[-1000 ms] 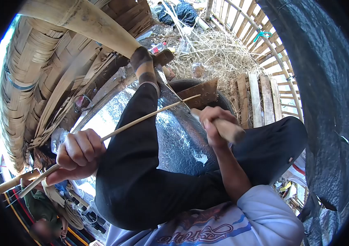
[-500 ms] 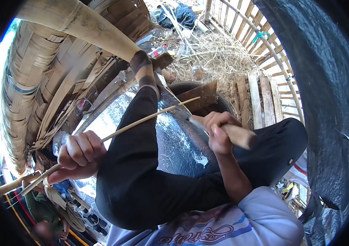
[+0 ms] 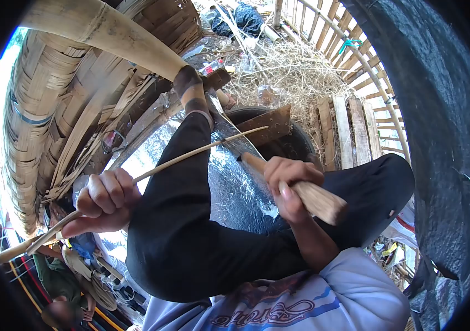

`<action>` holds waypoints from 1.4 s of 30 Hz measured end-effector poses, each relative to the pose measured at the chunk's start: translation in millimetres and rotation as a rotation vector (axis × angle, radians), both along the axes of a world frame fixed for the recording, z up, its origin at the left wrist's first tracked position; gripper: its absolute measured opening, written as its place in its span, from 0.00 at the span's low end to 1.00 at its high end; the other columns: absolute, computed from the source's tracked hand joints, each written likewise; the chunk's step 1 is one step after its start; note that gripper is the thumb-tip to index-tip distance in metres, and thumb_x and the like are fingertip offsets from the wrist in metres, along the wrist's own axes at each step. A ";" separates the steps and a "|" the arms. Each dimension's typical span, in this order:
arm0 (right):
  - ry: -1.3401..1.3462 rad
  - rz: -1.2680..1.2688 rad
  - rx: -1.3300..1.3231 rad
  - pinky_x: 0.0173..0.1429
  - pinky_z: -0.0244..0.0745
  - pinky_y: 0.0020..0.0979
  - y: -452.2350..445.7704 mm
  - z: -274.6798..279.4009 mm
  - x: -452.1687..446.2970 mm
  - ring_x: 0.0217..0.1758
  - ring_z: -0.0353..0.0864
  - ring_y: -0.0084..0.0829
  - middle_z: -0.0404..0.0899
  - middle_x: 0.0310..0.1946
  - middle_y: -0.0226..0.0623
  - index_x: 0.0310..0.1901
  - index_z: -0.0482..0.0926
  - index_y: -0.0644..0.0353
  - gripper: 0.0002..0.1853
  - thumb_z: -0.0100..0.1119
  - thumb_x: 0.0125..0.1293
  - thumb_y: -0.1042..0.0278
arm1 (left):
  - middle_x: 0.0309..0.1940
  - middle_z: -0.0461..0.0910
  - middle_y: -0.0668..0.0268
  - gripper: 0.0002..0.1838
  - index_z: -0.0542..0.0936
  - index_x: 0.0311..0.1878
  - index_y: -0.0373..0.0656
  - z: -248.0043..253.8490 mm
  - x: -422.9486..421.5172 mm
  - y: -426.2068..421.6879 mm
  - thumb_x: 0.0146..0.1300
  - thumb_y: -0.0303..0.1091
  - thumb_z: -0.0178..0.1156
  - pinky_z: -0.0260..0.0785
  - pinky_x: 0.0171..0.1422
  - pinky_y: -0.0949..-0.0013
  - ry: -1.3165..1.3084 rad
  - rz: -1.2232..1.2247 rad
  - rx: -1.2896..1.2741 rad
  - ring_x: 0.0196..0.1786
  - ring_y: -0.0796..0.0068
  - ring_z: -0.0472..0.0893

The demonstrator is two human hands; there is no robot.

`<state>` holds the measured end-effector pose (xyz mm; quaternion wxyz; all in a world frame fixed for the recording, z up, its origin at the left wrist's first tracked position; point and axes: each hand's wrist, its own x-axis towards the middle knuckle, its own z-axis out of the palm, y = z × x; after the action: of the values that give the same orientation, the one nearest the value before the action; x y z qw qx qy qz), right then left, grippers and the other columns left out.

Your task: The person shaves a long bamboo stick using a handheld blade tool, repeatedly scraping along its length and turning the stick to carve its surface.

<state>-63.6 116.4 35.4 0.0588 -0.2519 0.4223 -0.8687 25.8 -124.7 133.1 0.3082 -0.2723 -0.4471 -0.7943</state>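
Note:
My left hand is closed around a thin bamboo stick, whose long end slants up to the right past my knee. The short end of the stick sticks out below my fist. In my right hand is the thick wooden handle of a large knife. Its broad metal blade points up and to the left, toward my foot. The stick crosses over the blade near its tip end; I cannot tell if the edge touches it.
A thick bamboo pole runs down to my sock-covered foot. Behind the blade are a round black tub and a wooden board. Straw covers the ground beyond. Another person is at the lower left.
The knife has shifted slightly down and to the left, with its handle end lower. My left hand and the stick have hardly moved.

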 end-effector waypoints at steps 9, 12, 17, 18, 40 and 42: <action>0.038 -0.021 -0.034 0.24 0.61 0.26 -2.7 -0.8 -0.1 0.18 0.65 0.24 0.68 0.14 0.36 0.24 0.69 0.64 0.05 0.52 0.50 0.72 | 0.07 0.49 0.79 0.34 0.52 0.14 0.53 -0.3 -0.4 1.5 0.58 0.69 0.50 0.35 0.12 0.82 0.014 0.019 0.038 0.09 0.90 0.46; 0.073 -0.059 0.288 0.25 0.67 0.23 -7.2 -43.3 -6.6 0.17 0.71 0.24 0.71 0.15 0.34 0.22 0.70 0.63 0.03 0.54 0.46 0.78 | 0.07 0.49 0.79 0.34 0.52 0.14 0.53 1.5 -2.5 1.3 0.58 0.69 0.51 0.35 0.12 0.82 0.018 -0.004 0.046 0.08 0.90 0.46; 0.015 -0.025 -0.008 0.26 0.68 0.24 -5.7 -11.2 -2.7 0.18 0.72 0.25 0.70 0.15 0.33 0.22 0.70 0.64 0.03 0.55 0.45 0.77 | 0.07 0.49 0.79 0.34 0.52 0.14 0.53 -0.9 1.1 -0.8 0.59 0.68 0.51 0.35 0.12 0.82 0.020 0.001 0.040 0.08 0.90 0.46; 0.048 -0.036 0.040 0.26 0.68 0.24 -9.1 -18.0 -3.6 0.18 0.72 0.25 0.71 0.15 0.33 0.22 0.70 0.64 0.04 0.55 0.46 0.77 | 0.07 0.49 0.79 0.34 0.52 0.14 0.53 -1.0 -0.2 -1.0 0.59 0.68 0.51 0.35 0.12 0.82 0.019 0.007 0.041 0.08 0.90 0.46; -0.029 0.008 0.259 0.23 0.66 0.21 -17.9 -68.1 -8.8 0.18 0.72 0.19 0.71 0.14 0.31 0.20 0.70 0.65 0.05 0.55 0.48 0.78 | 0.07 0.50 0.79 0.34 0.52 0.14 0.54 -2.2 2.2 -3.9 0.58 0.69 0.51 0.36 0.12 0.83 0.018 -0.003 0.047 0.08 0.91 0.46; 0.064 -0.167 0.366 0.23 0.66 0.20 -17.1 -77.0 -16.2 0.18 0.73 0.18 0.71 0.14 0.32 0.20 0.70 0.65 0.05 0.56 0.48 0.77 | 0.07 0.50 0.79 0.34 0.52 0.14 0.54 -0.1 0.5 -0.8 0.58 0.69 0.50 0.36 0.12 0.83 0.028 -0.007 0.051 0.08 0.91 0.46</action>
<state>-79.8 99.3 -41.6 0.0179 -0.2286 0.5942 -0.7710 26.2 -125.5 133.1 0.3185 -0.2768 -0.4214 -0.8027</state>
